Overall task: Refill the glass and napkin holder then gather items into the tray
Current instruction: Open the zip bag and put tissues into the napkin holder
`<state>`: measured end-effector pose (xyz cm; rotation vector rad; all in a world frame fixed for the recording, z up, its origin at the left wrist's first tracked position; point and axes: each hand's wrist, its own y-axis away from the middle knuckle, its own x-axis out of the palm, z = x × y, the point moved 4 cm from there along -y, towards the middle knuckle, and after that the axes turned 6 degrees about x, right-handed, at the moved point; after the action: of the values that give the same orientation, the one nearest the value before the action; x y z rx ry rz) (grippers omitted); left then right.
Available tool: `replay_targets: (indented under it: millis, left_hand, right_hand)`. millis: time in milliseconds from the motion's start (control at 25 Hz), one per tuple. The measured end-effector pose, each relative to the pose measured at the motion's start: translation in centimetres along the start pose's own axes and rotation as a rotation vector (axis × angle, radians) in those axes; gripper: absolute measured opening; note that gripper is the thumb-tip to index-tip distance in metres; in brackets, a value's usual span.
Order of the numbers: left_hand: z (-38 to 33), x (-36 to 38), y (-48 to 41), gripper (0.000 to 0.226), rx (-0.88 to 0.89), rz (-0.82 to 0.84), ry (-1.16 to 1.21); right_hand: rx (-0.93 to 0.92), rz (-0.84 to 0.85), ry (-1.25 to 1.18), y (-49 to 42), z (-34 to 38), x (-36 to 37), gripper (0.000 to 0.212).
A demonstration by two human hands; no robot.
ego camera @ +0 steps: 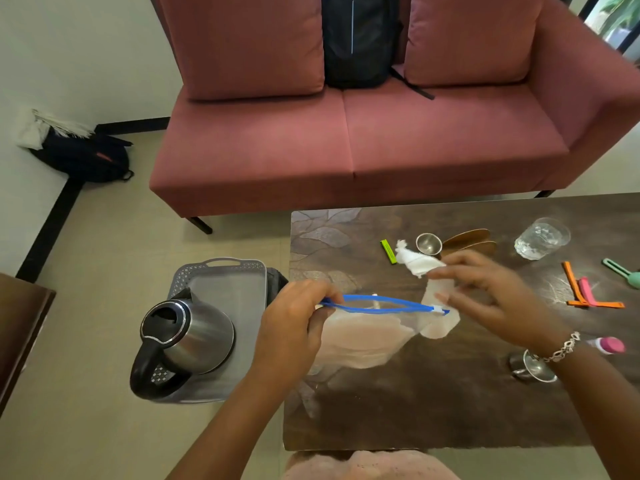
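My left hand pinches the left end of a clear zip bag's blue seal, holding the bag above the dark table. My right hand hovers at the bag's right end and holds white napkins in its fingers. A wooden napkin holder lies behind that hand. A glass of water stands at the far right. On the floor to the left, a grey tray carries a steel kettle.
On the table are a small steel cup, a green clip, orange and pink clips, a mint-green tool, a pink-capped tube and another steel cup. A red sofa stands beyond.
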<state>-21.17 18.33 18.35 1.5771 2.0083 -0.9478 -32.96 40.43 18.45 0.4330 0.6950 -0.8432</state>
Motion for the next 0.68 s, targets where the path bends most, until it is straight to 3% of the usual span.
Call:
replay_targets:
  millis: [80,120,280,560,680]
  left_hand:
    - [0.2,0.1,0.0,0.026,-0.082,0.041,0.066]
    - [0.4,0.2,0.1,0.027,-0.118,0.06,0.092]
    - [2.4,1.2,0.9,0.024,-0.203,0.145,0.157]
    - [9.5,7.0,5.1,0.022,-0.424,0.398,0.144]
    - [13.5,10.8,5.6,0.022,-0.495,0.473,0.117]
  right_hand:
    - [-0.013,0.189,-0.012,0.2,-0.4,2.3,0.067]
    - [-0.032,0.194,0.033,0.4,-0.8,3.3,0.069]
    - [-0.045,0.099,0.107,0.7,-2.7,6.6,0.044]
    - [0.1,0.333,0.192,0.8,-7.8,14.3,0.025]
    - [0.175,0.413,0.294,-0.6,-10.7,18.2,0.027]
